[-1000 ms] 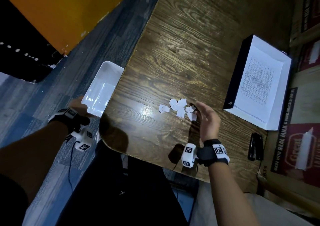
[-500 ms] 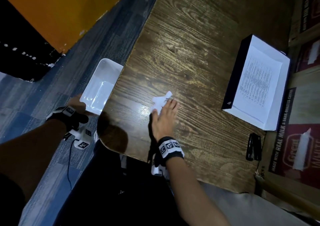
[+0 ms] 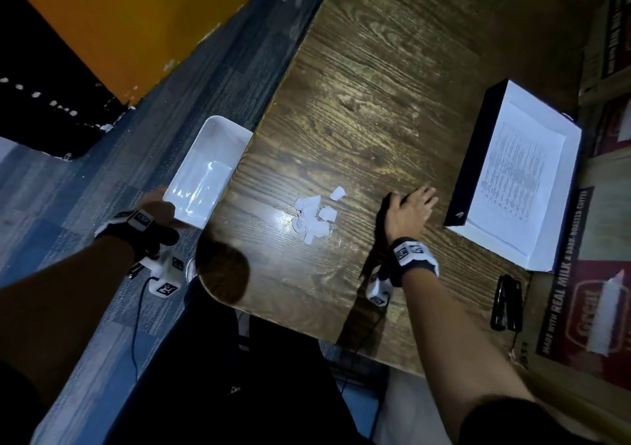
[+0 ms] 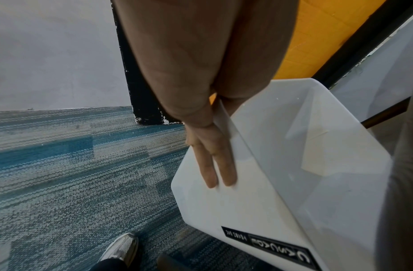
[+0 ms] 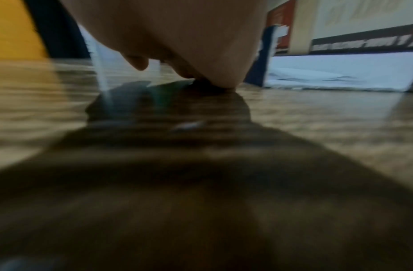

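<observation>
Several torn white paper scraps (image 3: 312,219) lie in a loose heap on the wooden table (image 3: 375,86), near its front left part. My left hand (image 3: 157,205) holds a white plastic bin (image 3: 205,178) off the table's left edge, level with the tabletop. In the left wrist view its fingers (image 4: 214,165) lie straight under the bin (image 4: 293,165), pinching the rim. The bin looks empty inside. My right hand (image 3: 409,205) rests on the table to the right of the scraps with fingers straight, holding nothing. In the blurred right wrist view the right hand (image 5: 200,45) touches the wood edge-on.
A dark-walled box (image 3: 471,157) holding a printed sheet (image 3: 522,171) stands just right of my right hand. A black stapler (image 3: 507,303) lies at the front right corner. Printed cardboard cartons (image 3: 580,308) line the right side. Blue carpet (image 4: 73,165) and a shoe (image 4: 122,245) are below the bin.
My right hand swept the scraps leftward toward the bin, then drew back to the right, next to the box. The scraps now lie further left. The left hand kept the bin in place.
</observation>
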{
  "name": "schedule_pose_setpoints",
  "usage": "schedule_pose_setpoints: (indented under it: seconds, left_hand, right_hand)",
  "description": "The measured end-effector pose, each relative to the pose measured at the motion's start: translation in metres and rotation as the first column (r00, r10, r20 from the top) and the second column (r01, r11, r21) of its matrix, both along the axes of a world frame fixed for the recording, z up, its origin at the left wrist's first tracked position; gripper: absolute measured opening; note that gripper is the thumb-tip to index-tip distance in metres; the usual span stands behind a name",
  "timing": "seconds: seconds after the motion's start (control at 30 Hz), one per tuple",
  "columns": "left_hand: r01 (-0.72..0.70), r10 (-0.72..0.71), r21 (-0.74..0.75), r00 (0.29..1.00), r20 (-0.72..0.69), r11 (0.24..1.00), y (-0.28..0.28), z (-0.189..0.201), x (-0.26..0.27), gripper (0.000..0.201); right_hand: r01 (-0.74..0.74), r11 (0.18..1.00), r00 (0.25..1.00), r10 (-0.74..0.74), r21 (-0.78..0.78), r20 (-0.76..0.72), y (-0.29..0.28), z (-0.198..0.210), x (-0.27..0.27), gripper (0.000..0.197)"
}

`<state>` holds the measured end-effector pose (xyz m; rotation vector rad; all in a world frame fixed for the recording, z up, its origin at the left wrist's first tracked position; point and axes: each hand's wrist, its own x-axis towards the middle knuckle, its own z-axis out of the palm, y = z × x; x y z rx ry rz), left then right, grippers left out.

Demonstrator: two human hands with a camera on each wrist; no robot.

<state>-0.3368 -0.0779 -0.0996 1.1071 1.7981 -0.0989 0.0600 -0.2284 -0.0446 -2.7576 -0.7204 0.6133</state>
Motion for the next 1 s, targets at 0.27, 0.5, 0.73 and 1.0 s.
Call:
schedule_pose_setpoints:
  seconds: [0.27, 0.5, 0.73, 1.0]
  left_hand:
    - [-0.033, 0.036, -0.05, 0.996, 0.076, 0.998, 0.003, 0.002, 0.005, 0.048]
    - [-0.257, 0.321, -0.22, 0.884, 0.341, 0.941, 0.008, -0.01, -0.002, 0.058]
    - [-0.318, 0.356, -0.173, 0.89, 0.285, 0.932, 0.001, -0.012, -0.008, 0.05]
    - [-0.116, 0.125, -0.053, 0.97, 0.208, 0.992, 0.003, -0.024, -0.014, 0.027]
  right_hand:
    - [-0.449, 0.881, 0.859, 0.472, 0.151, -0.198, -0.011, 0.0, -0.123, 0.069]
    - [-0.176, 0.972, 0.977, 0.192, 0.155, -0.096, -0.04, -0.01, -0.097, 0.067]
    - [-0.188, 0.978, 0.977, 0.195, 0.089, -0.087, 0.003, -0.014, -0.17, 0.068]
    - [-0.148, 0.887, 0.961, 0.233, 0.438, -0.146, 0.064, 0.014, -0.102, 0.06]
